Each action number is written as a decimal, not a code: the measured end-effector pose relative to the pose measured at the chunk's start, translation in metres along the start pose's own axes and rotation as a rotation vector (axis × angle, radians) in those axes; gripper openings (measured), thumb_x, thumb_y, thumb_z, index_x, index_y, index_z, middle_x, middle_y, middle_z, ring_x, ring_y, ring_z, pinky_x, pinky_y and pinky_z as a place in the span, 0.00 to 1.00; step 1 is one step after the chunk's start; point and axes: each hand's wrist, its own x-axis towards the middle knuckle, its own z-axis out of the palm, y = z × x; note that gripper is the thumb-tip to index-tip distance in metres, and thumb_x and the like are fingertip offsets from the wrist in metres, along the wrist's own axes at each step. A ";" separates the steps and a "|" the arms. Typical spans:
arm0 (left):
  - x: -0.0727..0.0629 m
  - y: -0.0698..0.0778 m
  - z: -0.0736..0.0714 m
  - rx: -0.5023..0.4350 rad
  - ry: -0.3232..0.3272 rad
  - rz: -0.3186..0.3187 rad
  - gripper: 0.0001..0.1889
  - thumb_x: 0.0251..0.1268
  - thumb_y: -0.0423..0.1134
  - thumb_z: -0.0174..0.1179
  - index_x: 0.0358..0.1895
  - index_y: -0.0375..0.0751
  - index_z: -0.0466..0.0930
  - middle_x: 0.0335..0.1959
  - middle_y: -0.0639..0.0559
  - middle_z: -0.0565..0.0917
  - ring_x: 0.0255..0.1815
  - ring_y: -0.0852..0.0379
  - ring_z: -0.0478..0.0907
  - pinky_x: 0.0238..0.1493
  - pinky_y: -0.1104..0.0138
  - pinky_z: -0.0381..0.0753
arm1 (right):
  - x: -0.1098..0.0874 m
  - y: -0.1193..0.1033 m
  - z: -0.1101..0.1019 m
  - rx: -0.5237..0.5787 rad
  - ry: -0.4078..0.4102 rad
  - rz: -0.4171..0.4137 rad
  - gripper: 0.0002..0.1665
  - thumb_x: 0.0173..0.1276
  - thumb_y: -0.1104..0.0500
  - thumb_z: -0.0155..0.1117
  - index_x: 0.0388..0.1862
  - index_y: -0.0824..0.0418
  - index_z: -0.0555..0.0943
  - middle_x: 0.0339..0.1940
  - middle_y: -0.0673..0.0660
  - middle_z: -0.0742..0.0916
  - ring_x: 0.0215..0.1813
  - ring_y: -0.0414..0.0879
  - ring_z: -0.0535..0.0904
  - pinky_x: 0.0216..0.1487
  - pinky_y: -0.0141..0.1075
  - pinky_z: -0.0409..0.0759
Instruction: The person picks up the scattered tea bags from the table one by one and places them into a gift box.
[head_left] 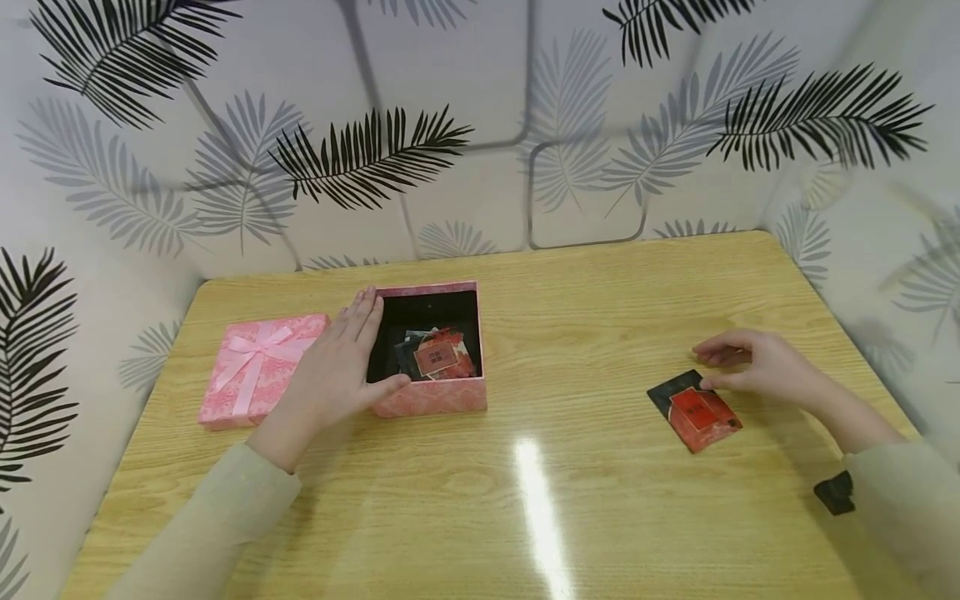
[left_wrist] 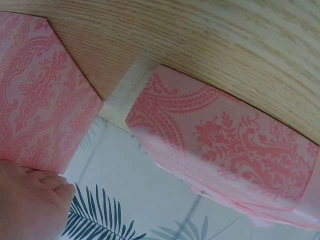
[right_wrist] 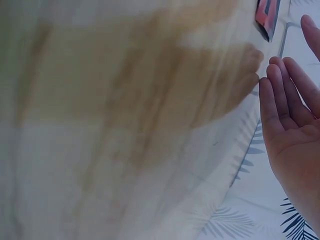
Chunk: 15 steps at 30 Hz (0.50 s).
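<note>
A pink patterned gift box, its inside black, stands uncovered on the table with several flat red and dark packets in it. My left hand rests against the box's left side, fingers stretched along the wall and thumb by the front edge. On the right, a red and black flat packet lies on the wood. Beside its upper right corner, my right hand hovers with slightly bent fingers. In the right wrist view, thumb and fingers stand apart with nothing between them; whether the thumb touches the packet I cannot tell.
To the left of the box lies its pink lid with a ribbon bow, partly behind my left hand. A small black object sits by my right sleeve. The wooden table ends at a leaf-patterned backdrop.
</note>
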 end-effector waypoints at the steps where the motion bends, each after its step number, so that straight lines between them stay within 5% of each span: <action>1: 0.000 0.000 0.000 0.000 0.000 0.000 0.59 0.70 0.67 0.62 0.86 0.29 0.43 0.89 0.34 0.46 0.90 0.37 0.45 0.88 0.46 0.52 | -0.001 0.001 0.001 -0.007 0.002 -0.006 0.26 0.58 0.61 0.85 0.56 0.66 0.88 0.51 0.64 0.92 0.44 0.20 0.81 0.46 0.17 0.80; 15: 0.000 -0.003 0.002 0.003 -0.003 -0.002 0.60 0.70 0.69 0.60 0.86 0.30 0.42 0.89 0.36 0.44 0.90 0.39 0.44 0.88 0.46 0.52 | -0.007 0.006 0.011 -0.078 0.018 -0.134 0.37 0.47 0.59 0.91 0.58 0.65 0.87 0.53 0.60 0.90 0.50 0.21 0.76 0.52 0.13 0.72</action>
